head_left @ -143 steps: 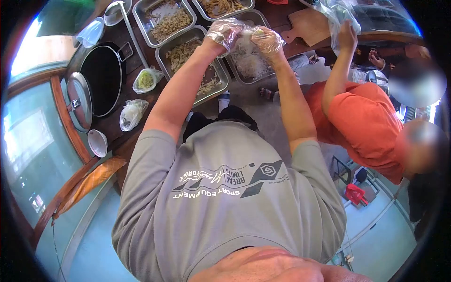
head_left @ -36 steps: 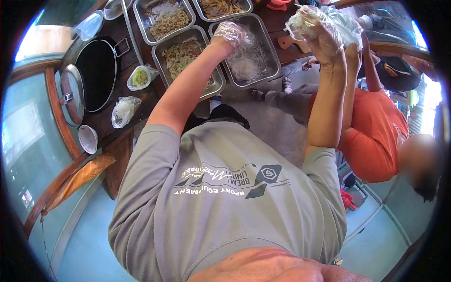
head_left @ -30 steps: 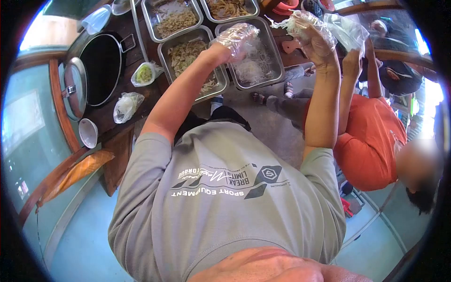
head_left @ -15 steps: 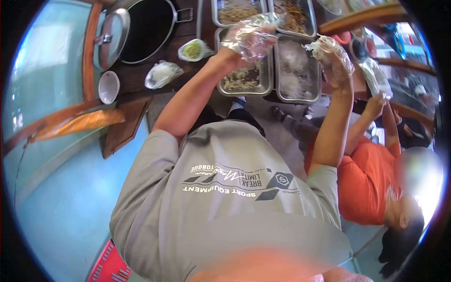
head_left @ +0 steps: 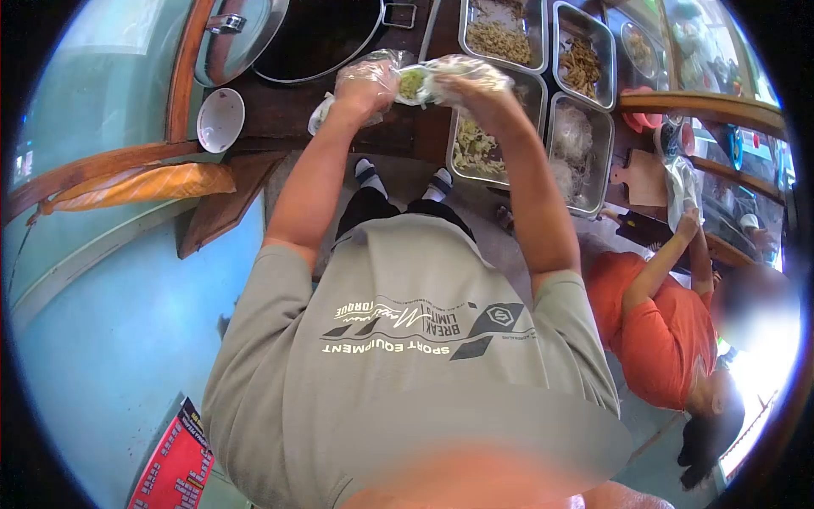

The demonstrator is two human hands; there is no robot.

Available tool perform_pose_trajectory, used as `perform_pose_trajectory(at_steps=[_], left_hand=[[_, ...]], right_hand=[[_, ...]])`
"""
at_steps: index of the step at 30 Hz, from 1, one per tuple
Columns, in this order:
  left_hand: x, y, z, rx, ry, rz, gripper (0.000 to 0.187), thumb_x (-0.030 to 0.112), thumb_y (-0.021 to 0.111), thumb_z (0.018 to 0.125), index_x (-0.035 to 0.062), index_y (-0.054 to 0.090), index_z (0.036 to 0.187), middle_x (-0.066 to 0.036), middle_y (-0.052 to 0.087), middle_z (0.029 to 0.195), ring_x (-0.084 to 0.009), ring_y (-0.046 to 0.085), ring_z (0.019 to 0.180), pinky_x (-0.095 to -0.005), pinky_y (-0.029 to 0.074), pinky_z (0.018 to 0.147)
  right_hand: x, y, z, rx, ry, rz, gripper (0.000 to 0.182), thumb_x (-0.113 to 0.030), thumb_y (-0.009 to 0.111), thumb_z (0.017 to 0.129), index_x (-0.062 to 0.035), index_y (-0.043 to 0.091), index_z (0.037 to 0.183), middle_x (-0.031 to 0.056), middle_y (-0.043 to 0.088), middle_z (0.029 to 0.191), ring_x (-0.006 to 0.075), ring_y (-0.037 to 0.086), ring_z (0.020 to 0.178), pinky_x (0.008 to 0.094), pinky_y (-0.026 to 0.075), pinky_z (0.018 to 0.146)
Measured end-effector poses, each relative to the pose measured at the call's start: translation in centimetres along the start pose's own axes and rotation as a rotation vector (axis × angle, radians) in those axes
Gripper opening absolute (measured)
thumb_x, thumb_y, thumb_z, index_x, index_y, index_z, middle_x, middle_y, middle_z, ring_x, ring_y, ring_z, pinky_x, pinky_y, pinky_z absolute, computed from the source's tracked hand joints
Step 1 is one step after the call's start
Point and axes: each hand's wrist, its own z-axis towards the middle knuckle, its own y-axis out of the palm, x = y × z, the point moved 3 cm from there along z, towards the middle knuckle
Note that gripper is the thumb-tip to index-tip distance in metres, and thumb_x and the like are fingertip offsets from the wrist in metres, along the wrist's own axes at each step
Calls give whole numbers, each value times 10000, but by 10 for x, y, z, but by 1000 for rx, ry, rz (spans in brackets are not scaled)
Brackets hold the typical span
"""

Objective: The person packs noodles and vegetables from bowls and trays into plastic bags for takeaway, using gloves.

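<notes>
Both hands wear clear plastic. At the table's near edge, beside the pot, my left hand [head_left: 367,83] is by a small open bag of green food [head_left: 412,84]; its fingers are hidden by plastic and glare. My right hand [head_left: 469,82] reaches to the other side of that bag, with its fingers bent and something pale and stringy about them, hard to make out. A white bag [head_left: 320,113] lies partly behind my left wrist. Right of my hands are metal trays: pale shreds [head_left: 476,146], chopped food [head_left: 500,41], brown strips [head_left: 580,68] and white noodles [head_left: 572,136].
A large dark pot [head_left: 318,38] with a lid [head_left: 243,34] stands at the upper left, near a white bowl [head_left: 220,120]. An orange cloth [head_left: 140,187] hangs at left. A co-worker in orange [head_left: 657,322] holds a plastic bag [head_left: 681,191] at right.
My right hand has moved left from over the noodle tray to the bag of green food. My left hand has also moved left, away from the trays. The view has shifted.
</notes>
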Motion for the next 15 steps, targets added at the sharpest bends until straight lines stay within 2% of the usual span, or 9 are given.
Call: perform_pose_trajectory(at_steps=[3, 4, 7, 8, 11, 15], left_hand=[[-16, 13, 16, -40, -17, -38, 439, 433, 472, 972, 112, 667, 1200, -187, 672, 1221, -364, 626, 1157, -472, 482, 1007], [-24, 22, 20, 55, 6, -132, 454, 443, 448, 971, 108, 689, 1161, -175, 673, 1217, -371, 624, 1144, -474, 479, 1008], [-32, 31, 22, 95, 17, -196, 461, 449, 447, 968, 109, 695, 1156, -171, 676, 1214, -370, 625, 1136, -474, 480, 1001], [-32, 34, 22, 123, 41, -191, 466, 458, 449, 961, 121, 692, 1173, -163, 679, 1208, -372, 626, 1129, -475, 480, 994], [-30, 31, 15, 85, 59, -273, 470, 471, 449, 960, 132, 697, 1170, -163, 679, 1207, -372, 625, 1127, -474, 477, 995], [-32, 40, 18, 177, 101, -292, 462, 467, 433, 983, 131, 722, 1113, -156, 693, 1165, -369, 630, 1112, -480, 483, 969]], right_hand=[[27, 23, 19, 81, 90, -140, 372, -108, 764, 880, 16, 638, 1207, 79, 709, 1099, 154, 672, 944, 301, 567, 847], [35, 24, 21, 123, 113, -196, 375, -92, 768, 873, 12, 638, 1209, 67, 707, 1095, 138, 662, 939, 294, 562, 850], [45, 19, 23, 127, -61, -279, 429, -102, 786, 861, 13, 624, 1242, 54, 701, 1092, 127, 654, 952, 283, 556, 847], [48, 20, 22, 157, -57, -213, 474, -99, 789, 853, 17, 605, 1274, 52, 694, 1112, 118, 640, 996, 272, 540, 866], [49, 30, 17, 209, -46, -301, 490, -94, 783, 851, 10, 597, 1292, 57, 681, 1162, 123, 633, 1024, 272, 534, 873], [65, 33, 26, 482, -544, -936, 365, -74, 742, 861, 3, 627, 1200, 106, 689, 1053, 199, 666, 949, 336, 547, 847]])
